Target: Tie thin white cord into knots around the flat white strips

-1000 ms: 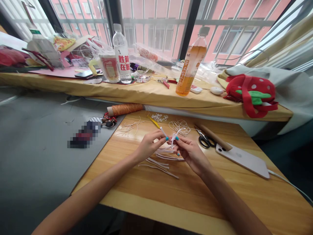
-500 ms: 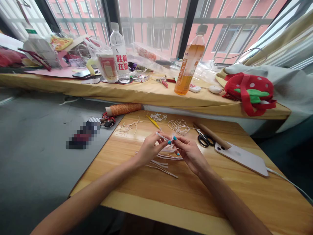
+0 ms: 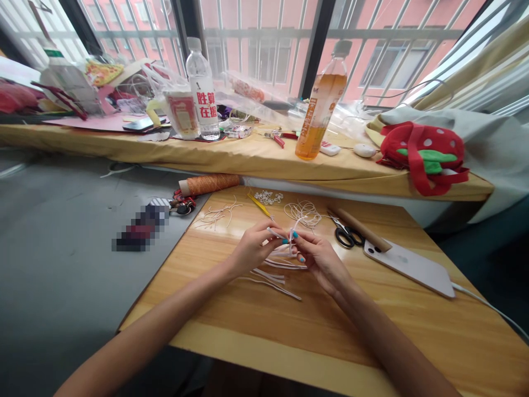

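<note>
Both hands meet above the middle of the wooden table, closed on a thin white cord [image 3: 291, 240]. My left hand [image 3: 257, 246] pinches one part of it between thumb and forefinger, and a short length sticks out over the fingers. My right hand [image 3: 323, 258] grips the part where the cord crosses or loops, with a free end pointing up. Fingers hide the detail of the crossing. Under the hands lie several loose white cord lengths [image 3: 270, 284]. Just beyond them rest a coil of thin cord [image 3: 303, 214] and yellow tweezers [image 3: 259, 206].
Black-handled scissors [image 3: 347, 236], a brown cardboard tube [image 3: 359, 227] and a phone [image 3: 413, 268] on a cable lie to the right. Small white pieces [image 3: 268, 197], cord scraps [image 3: 217, 215] and an orange thread cone [image 3: 211, 184] are at the back. Bottles [image 3: 320, 110] stand on the ledge.
The cord between the fingers has shifted: its left end now sits lower, and a strand shows hanging down by my right fingertips. Both hands stay almost in place.
</note>
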Demonstrator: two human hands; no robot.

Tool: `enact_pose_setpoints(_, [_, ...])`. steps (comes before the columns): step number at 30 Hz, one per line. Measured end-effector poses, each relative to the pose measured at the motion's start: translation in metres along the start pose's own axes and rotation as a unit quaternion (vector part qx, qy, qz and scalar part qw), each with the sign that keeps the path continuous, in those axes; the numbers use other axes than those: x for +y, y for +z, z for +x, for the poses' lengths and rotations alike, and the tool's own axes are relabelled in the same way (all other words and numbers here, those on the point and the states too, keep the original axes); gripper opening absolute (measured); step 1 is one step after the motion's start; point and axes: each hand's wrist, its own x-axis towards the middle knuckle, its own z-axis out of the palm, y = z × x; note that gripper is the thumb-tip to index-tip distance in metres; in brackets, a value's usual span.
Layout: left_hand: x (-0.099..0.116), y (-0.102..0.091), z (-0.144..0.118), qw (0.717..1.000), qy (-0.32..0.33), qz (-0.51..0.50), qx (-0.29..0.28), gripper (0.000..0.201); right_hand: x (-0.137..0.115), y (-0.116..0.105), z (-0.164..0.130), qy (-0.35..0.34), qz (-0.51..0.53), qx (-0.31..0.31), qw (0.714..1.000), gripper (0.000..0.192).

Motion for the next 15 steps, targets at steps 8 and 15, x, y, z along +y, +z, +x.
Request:
enact_pose_setpoints(8, [0.0013,0.0005,0.0003,0.997,-0.062,-0.021,-0.030,0.008,-0.0016,-0.0026,0.0004,-0.052,-0.136,-0.022,0.989,0.024])
enact_pose_setpoints(15, [-0.0010,-0.0001,0.0018,0.996,-0.075,-0.045,-0.027,0.004,-0.0066,-0.0002,-0.0030,-0.077,-0.199,-0.034,0.976,0.027])
